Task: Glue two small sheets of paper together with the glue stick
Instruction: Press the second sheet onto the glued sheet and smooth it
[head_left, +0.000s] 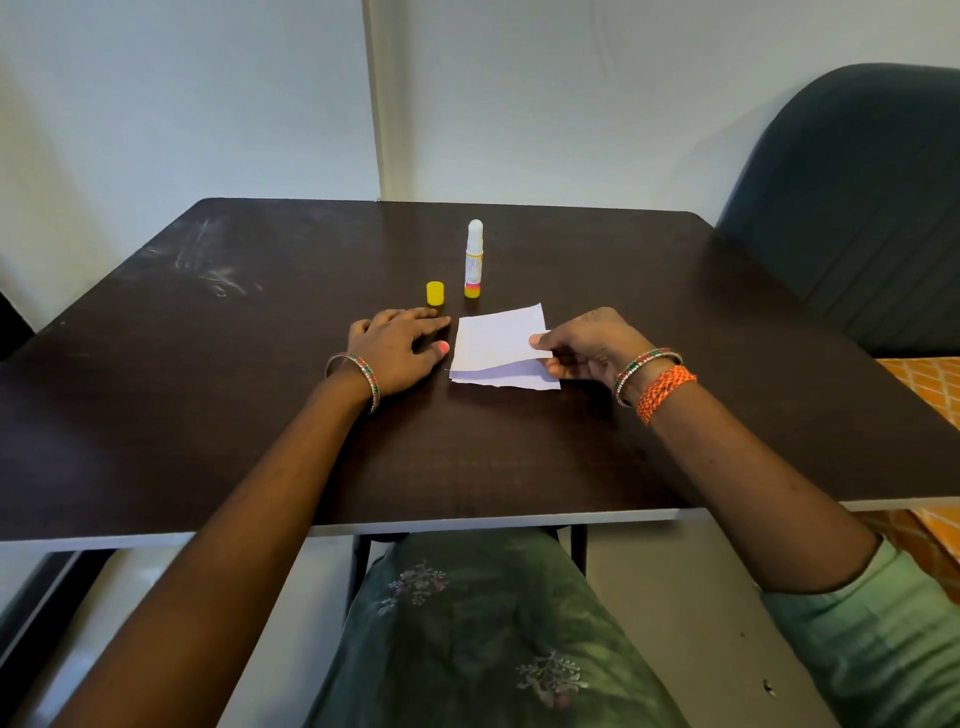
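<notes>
Two small white paper sheets lie at the middle of the dark table. The upper sheet is lifted at its right edge, pinched by my right hand. The lower sheet lies flat beneath it, mostly covered. My left hand rests flat on the table just left of the sheets, fingers spread, holding nothing. Behind the sheets the glue stick stands upright and uncapped, its white glue exposed. Its yellow cap stands to its left, just beyond my left fingertips.
A dark upholstered chair stands at the table's right far corner. Orange patterned fabric shows at the right edge. A white wall runs behind the table. My lap in green cloth is below the near edge.
</notes>
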